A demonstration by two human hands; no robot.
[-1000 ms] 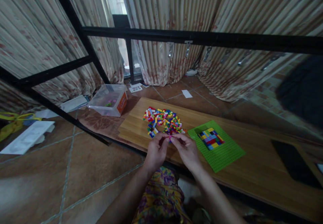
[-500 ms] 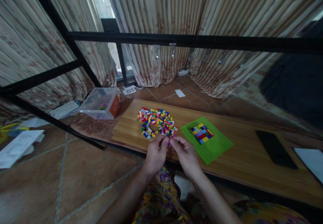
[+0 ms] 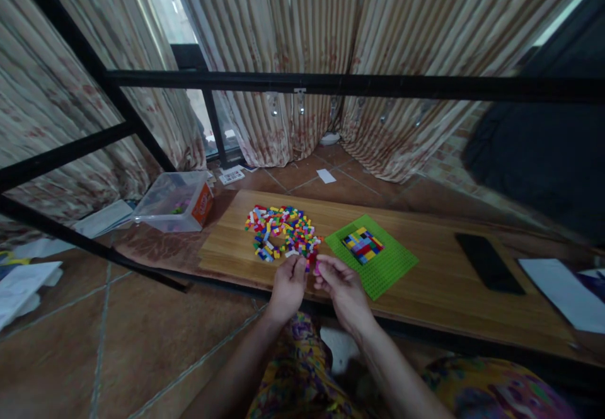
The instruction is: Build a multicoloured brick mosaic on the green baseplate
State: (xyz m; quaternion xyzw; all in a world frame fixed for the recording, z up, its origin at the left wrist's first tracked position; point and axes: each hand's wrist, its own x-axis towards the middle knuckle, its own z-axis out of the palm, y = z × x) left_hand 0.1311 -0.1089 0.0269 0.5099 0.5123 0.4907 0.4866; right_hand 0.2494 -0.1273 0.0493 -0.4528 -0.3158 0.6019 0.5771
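Note:
The thumb and fingers of my right hand (image 3: 346, 285) are closed on a small pink building brick (image 3: 318, 268). My left hand (image 3: 287, 285) is pinched just left of it, with a small purple building brick (image 3: 307, 267) at its fingertips, partly hidden. A narrow gap separates the two hands above the board's near edge. Just beyond them spreads a pile of loose, many-coloured bricks (image 3: 286, 230). Right of the pile lies a green baseplate (image 3: 390, 266), bearing a square patch of joined bricks (image 3: 363, 244) in red, yellow, blue and white.
Everything rests on a long wooden board (image 3: 420, 302). A clear plastic box (image 3: 165, 200) with an orange label stands at its left end. Toward the right lie a dark flat slab (image 3: 489, 263) and a white sheet (image 3: 562, 293). A black metal bar (image 3: 378, 85) crosses before the curtains.
My hands have drawn slightly apart, and the pink brick now shows in my right fingers. The whole view has shifted, so the board appears farther left.

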